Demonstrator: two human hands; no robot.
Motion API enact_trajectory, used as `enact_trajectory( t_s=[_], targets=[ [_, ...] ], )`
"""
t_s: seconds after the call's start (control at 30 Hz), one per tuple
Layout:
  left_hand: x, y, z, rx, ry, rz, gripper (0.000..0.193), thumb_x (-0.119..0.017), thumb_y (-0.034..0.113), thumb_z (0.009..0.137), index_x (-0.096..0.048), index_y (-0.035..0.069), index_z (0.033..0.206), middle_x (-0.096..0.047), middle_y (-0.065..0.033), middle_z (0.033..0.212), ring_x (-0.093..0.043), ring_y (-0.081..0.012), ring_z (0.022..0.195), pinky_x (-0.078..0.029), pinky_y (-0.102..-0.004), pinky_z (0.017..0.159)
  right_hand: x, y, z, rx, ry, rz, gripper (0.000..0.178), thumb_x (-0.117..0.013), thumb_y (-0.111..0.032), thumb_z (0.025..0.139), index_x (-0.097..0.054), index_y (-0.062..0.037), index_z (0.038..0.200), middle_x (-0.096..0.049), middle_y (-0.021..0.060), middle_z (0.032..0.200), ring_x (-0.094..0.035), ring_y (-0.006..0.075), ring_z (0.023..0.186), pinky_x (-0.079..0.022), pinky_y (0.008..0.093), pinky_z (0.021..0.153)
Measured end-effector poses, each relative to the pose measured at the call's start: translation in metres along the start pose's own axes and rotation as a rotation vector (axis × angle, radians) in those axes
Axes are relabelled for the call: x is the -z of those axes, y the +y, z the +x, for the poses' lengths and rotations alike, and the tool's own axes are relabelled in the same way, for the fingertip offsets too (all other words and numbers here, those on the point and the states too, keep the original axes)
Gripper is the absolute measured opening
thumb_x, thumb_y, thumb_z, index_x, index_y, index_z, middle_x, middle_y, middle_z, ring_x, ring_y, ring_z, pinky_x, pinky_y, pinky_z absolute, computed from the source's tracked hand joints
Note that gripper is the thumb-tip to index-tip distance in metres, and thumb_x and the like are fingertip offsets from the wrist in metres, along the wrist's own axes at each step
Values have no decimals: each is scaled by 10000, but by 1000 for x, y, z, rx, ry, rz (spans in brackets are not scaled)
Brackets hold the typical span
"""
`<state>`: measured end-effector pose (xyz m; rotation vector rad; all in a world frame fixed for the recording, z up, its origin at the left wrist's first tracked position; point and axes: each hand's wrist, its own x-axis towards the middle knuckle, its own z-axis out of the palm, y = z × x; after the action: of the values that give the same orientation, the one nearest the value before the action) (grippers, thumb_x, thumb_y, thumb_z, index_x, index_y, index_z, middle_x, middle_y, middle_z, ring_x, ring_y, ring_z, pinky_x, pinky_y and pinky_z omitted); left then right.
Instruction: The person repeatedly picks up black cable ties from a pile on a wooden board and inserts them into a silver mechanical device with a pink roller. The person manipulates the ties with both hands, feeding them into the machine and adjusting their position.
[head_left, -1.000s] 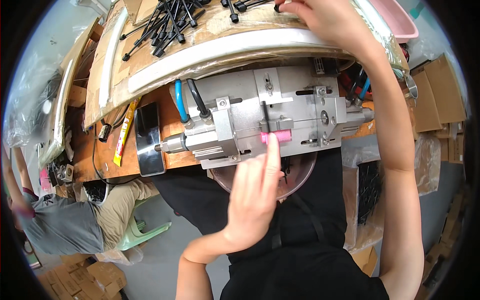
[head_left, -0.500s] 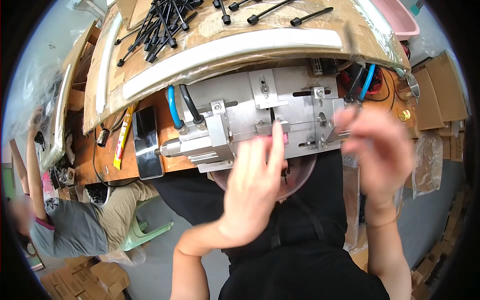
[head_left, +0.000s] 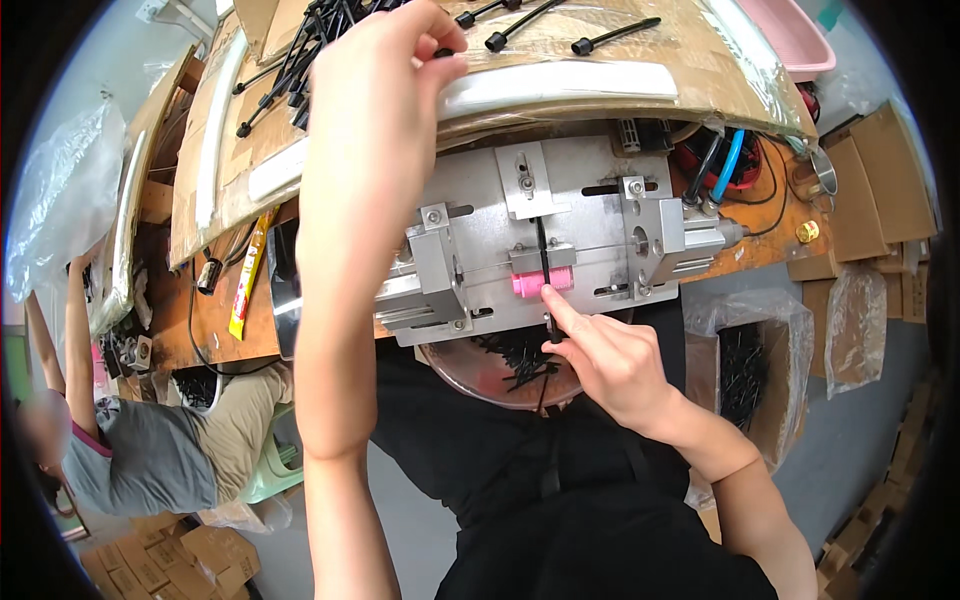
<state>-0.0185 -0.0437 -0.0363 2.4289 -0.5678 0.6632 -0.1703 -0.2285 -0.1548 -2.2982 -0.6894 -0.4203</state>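
A metal fixture [head_left: 590,215] lies before me, with a pink block [head_left: 527,286] at its near edge. Over the block runs a slim black rod [head_left: 543,250], its thicker head pointing toward me. My right hand [head_left: 620,365] has its index fingertip on this rod at the block and its thumb against the head. Farther up, my left hand [head_left: 385,75] reaches over the cardboard and pinches the head of another black rod [head_left: 444,52], mostly hidden by the fingers. Loose black rods [head_left: 522,25] of the same kind lie on the cardboard.
A clear bowl [head_left: 490,385] holding black pieces sits below the fixture. Right of it stands a plastic-lined box [head_left: 745,375] of black pieces. A cardboard sheet [head_left: 640,85] spans behind the fixture. Another person [head_left: 140,450] sits at the left. Blue hose [head_left: 728,165] rises at the fixture's right.
My left hand has moved from the pink block up to the rods on the cardboard. My right hand has come in from the right side to the rod at the block.
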Motion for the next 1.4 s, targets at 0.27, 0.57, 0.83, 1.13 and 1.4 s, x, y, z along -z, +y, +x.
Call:
enact_trajectory(
  t_s=[0.27, 0.57, 0.83, 1.13, 1.4],
  targets=[
    [-16, 74, -156, -46, -133, 104, 648, -641, -64, 752, -481, -92, 1379, -548, -86, 907, -525, -200, 762, -463, -307, 717, 93, 40, 123, 270, 315, -569, 228, -662, -27, 871, -689, 11, 1095, -728, 119, 927, -678, 208, 691, -523, 285, 577],
    [-50, 76, -173, 81, -358, 61, 723, -639, -81, 778, -385, -47, 1454, -505, -108, 999, -521, -250, 894, -453, -374, 818, 119, 44, 167, 15, 39, -183, 177, -616, -100, 882, -693, -2, 1008, -696, 185, 855, -677, 290, 761, -516, 358, 662],
    [-24, 55, -102, -43, -168, 12, 510, -625, -32, 838, -559, 47, 1337, -531, -121, 967, -533, -289, 907, -456, -410, 815, 59, 5, 20, -31, 157, 57, 471, -796, 40, 724, -660, 34, 1175, -726, 167, 1016, -720, 202, 739, -551, 268, 605],
    [-15, 13, 41, -28, -404, -62, 187, -596, 150, 925, -651, -8, 1007, -641, -207, 968, -637, -318, 946, -490, -386, 861, -10, 3, -7, -32, 89, 63, 587, -788, 56, 701, -581, 88, 1249, -692, 179, 1148, -713, 235, 717, -548, 284, 584],
    [-16, 43, -81, -111, -20, 30, 573, -676, -44, 783, -565, 42, 1339, -586, -132, 969, -565, -256, 873, -464, -340, 783, 10, 0, -4, -109, 15, 41, 641, -814, -120, 740, -574, 13, 1319, -659, 88, 771, -616, 194, 571, -474, 312, 491]
  ],
)
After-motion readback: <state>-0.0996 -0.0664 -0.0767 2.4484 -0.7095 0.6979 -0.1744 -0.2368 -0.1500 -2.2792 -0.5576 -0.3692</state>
